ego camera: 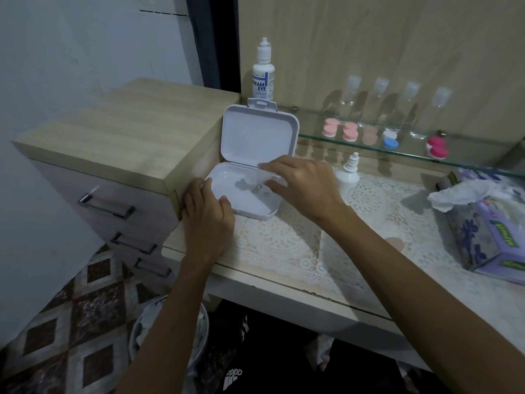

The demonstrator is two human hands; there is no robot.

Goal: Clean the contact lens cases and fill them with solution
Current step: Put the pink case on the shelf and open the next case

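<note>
White hinged box [250,177] on bench [284,251], lid propped upright at the back, tray's long axis running left-right. Left hand [208,214] holds tray's near-left corner, fingers curled over rim. Right hand [301,184] hovers over tray's right side; grip pinches something small and clear, blurred, cannot tell what. Lens cases [350,131] sit in a row on the glass shelf [426,155], up and right of the right hand, nearer it. Solution bottle [263,72] stands upright behind lid, nozzle up.
</note>
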